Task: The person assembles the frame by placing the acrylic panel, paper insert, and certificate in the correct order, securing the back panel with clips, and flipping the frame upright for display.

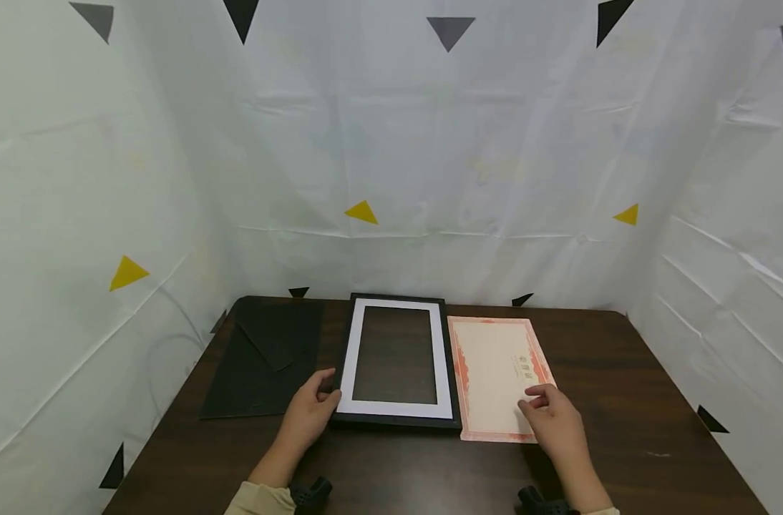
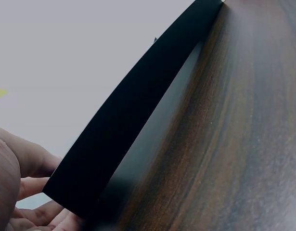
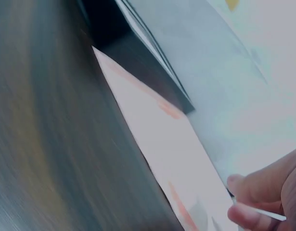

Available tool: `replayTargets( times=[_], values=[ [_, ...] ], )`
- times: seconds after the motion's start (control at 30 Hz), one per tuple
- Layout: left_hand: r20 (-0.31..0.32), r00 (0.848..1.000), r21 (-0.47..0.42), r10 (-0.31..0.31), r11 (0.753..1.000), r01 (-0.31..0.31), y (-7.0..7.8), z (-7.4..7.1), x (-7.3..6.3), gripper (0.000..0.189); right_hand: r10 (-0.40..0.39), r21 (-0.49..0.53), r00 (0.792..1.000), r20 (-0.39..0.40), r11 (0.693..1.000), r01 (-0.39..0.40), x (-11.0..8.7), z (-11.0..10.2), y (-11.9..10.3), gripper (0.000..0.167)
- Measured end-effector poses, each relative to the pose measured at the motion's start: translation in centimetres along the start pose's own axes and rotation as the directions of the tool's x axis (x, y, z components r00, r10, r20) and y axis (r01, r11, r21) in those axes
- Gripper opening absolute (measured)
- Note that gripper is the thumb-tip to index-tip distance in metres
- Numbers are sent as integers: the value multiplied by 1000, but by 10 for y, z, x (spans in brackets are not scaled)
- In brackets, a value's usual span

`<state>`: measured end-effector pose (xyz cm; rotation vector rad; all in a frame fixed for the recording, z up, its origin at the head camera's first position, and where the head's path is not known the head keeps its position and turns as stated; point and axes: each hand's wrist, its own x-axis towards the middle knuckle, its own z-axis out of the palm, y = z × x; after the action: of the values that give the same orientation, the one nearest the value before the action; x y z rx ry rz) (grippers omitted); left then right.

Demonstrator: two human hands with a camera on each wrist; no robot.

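A black picture frame (image 1: pixel 454 386) with a white mat lies at the middle of the table. My left hand (image 1: pixel 310 411) grips its lower left corner, the thumb at the edge and the other fingers beneath, as the left wrist view shows. That view also has a gap between the frame's side (image 2: pixel 123 110) and the tabletop. To the right of the frame is a cream certificate (image 1: pixel 491 379) with a red patterned border. My right hand (image 1: pixel 559 422) pinches its right side between thumb and fingertips; part of the sheet is hidden behind the hand.
A black backing board (image 1: pixel 263 386) with a stand flap lies on the left of the dark wooden table (image 1: pixel 643 400). White cloth walls (image 1: pixel 430 143) with triangles close off the back and both sides.
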<state>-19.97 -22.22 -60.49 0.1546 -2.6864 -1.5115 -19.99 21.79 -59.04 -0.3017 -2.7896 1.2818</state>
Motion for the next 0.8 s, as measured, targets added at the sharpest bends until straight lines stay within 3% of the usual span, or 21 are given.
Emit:
replayTargets(
  times=[0.27, 0.67, 0.8],
  values=[
    [1, 1000, 8, -1, 1000, 1, 1, -1, 1, 48, 81, -7, 995, -64, 997, -82, 11, -22, 13, 44],
    [13, 1000, -2, -14, 1000, 14, 0, -1, -1, 49, 139, -16, 972, -190, 989, -144, 6, -30, 20, 46],
    [12, 1000, -9, -15, 1000, 15, 0, -2, 0, 49, 158, -47, 962, -223, 984, -173, 5, -33, 25, 54]
  ],
)
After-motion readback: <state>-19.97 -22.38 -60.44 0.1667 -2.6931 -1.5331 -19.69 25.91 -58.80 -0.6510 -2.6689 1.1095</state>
